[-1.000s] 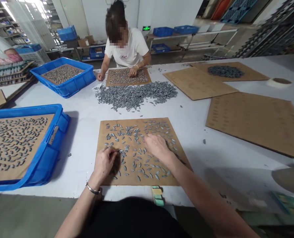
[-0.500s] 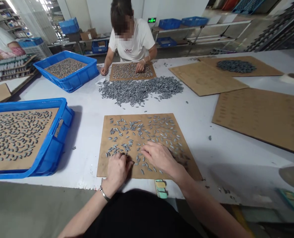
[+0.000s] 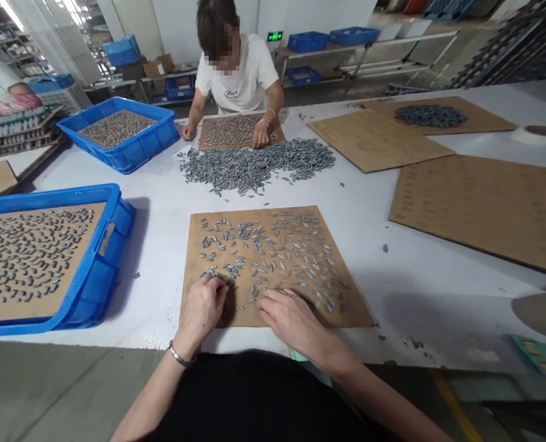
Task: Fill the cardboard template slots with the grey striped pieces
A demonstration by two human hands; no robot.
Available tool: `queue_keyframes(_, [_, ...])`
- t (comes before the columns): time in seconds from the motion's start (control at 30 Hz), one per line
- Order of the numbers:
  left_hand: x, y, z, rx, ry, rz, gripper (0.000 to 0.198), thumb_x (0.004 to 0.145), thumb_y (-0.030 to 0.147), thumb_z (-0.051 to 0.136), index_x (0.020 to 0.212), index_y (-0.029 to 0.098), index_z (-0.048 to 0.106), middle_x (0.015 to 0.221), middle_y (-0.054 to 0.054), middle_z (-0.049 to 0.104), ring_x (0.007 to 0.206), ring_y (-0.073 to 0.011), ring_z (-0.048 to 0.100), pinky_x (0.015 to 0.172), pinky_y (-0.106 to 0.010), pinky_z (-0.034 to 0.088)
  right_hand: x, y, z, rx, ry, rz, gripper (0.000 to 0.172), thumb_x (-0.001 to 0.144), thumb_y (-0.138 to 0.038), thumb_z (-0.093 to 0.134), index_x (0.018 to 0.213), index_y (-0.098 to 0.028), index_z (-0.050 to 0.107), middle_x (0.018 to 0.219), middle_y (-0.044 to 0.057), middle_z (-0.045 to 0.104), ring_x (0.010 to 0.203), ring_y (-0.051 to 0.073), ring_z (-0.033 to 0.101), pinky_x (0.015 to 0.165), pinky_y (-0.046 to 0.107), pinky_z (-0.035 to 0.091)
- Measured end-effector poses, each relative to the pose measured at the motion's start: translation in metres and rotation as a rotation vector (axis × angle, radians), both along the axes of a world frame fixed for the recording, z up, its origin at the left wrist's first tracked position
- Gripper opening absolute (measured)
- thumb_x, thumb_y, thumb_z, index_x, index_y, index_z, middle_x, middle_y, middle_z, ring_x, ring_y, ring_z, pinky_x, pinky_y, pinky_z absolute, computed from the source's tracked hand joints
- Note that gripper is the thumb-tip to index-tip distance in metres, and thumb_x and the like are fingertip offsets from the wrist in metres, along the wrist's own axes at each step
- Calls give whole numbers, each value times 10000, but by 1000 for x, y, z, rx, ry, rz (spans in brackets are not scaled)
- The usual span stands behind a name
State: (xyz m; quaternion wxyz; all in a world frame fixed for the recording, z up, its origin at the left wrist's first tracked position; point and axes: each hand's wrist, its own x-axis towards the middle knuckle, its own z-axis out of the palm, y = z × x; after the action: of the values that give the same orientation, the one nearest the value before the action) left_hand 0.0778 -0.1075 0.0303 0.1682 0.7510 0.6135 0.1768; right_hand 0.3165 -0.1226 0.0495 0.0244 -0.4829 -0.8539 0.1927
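A brown board (image 3: 249, 316) lies in front of me, scattered with small grey leaf-shaped pieces (image 3: 249, 230). Over its lower left part is my left hand (image 3: 203, 307), its fingers curled and pinched together beside a cluster of pieces. Whatever the fingertips hold is hidden. My right hand (image 3: 291, 316) rests palm down on the lower middle of the board, its fingers reaching forward and slightly apart, close to a few pieces. No piece shows in that hand, though its underside is out of sight.
A large pile of grey pieces (image 3: 254, 166) lies beyond the board. Across the table a person (image 3: 238, 67) has a hand at another board (image 3: 203, 142). Blue trays (image 3: 123, 245) stand left. Brown boards (image 3: 475, 209) and a tape roll (image 3: 538, 134) lie right.
My right hand has drawn back toward the board's near edge. My left hand has shifted slightly left and up. The person opposite has moved a hand to the pile's edge.
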Motion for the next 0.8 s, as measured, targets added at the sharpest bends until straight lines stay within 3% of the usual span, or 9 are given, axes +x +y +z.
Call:
queue_keyframes(0.13, [-14, -5, 0, -38, -39, 62, 149, 984, 203, 574, 911, 197, 703, 893, -50, 667, 793, -184, 653, 760, -308, 526, 0, -2, 1, -46, -118, -72, 179, 1000, -232, 595, 895, -210, 738, 970, 64, 743, 921, 206, 694, 844, 320, 465])
queue_keyframes(0.27, [-14, -7, -1, -58, -47, 57, 147, 982, 199, 584, 907, 197, 711, 905, -56, 678, 823, -192, 662, 780, -315, 532, -7, -9, -5, -7, -173, -60, 204, 996, -171, 562, 915, -201, 747, 993, 81, 749, 934, 217, 699, 846, 329, 465])
queue_keyframes(0.5, [3, -5, 2, -70, -42, -56, 160, 995, 194, 580, 890, 203, 701, 911, -48, 687, 896, -199, 661, 816, -307, 526, -12, -8, -15, 125, -111, -45, 215, 976, -98, 561, 905, -201, 736, 935, 75, 729, 891, 211, 675, 856, 350, 449])
queue_keyframes(0.7, [5, 3, 3, -32, -2, -127, 204, 1000, 179, 552, 840, 196, 676, 891, -50, 676, 829, -195, 651, 781, -311, 519, -49, -3, -21, 210, -95, 83, 216, 958, -58, 546, 965, -180, 725, 952, 81, 721, 906, 215, 662, 867, 364, 464])
queue_keyframes(0.8, [0, 6, -1, -10, -14, -135, 192, 996, 181, 551, 849, 198, 673, 881, -48, 671, 831, -200, 653, 775, -319, 524, -53, -3, -25, 225, -73, 69, 195, 976, -91, 541, 999, -160, 722, 957, 93, 722, 895, 220, 661, 859, 371, 478])
